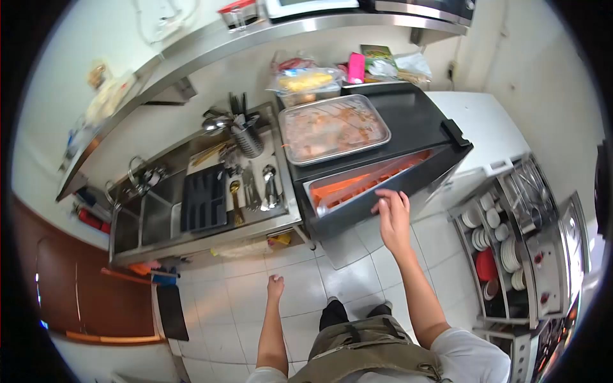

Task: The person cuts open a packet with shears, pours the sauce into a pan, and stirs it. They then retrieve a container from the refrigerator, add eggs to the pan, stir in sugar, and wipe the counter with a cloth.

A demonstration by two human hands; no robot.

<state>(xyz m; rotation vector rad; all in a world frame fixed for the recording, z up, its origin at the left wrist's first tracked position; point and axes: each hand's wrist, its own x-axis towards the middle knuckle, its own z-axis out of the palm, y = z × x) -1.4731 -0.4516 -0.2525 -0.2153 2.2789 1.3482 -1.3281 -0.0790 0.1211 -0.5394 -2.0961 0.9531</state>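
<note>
My right hand (pixel 394 220) reaches over the front edge of a dark cabinet (pixel 408 124), its fingers apart and holding nothing. Just beyond the fingertips, an open slot in the cabinet's front top holds a long tray of orange food (pixel 351 190), partly covered by a clear lid or film (pixel 377 180). On the cabinet top rests a metal tray (pixel 335 129) of pale pinkish food under clear wrap. My left hand (pixel 275 286) hangs low above the tiled floor with its fingers curled in, away from any object.
Left of the cabinet, a steel sink counter (pixel 258 223) carries a black cutlery tray (pixel 204 198), loose spoons and a utensil holder (pixel 248 139). Bagged food (pixel 305 81) stands behind the metal tray. A shelf of plates (pixel 509 255) is at right, and a steel shelf (pixel 306 25) runs overhead.
</note>
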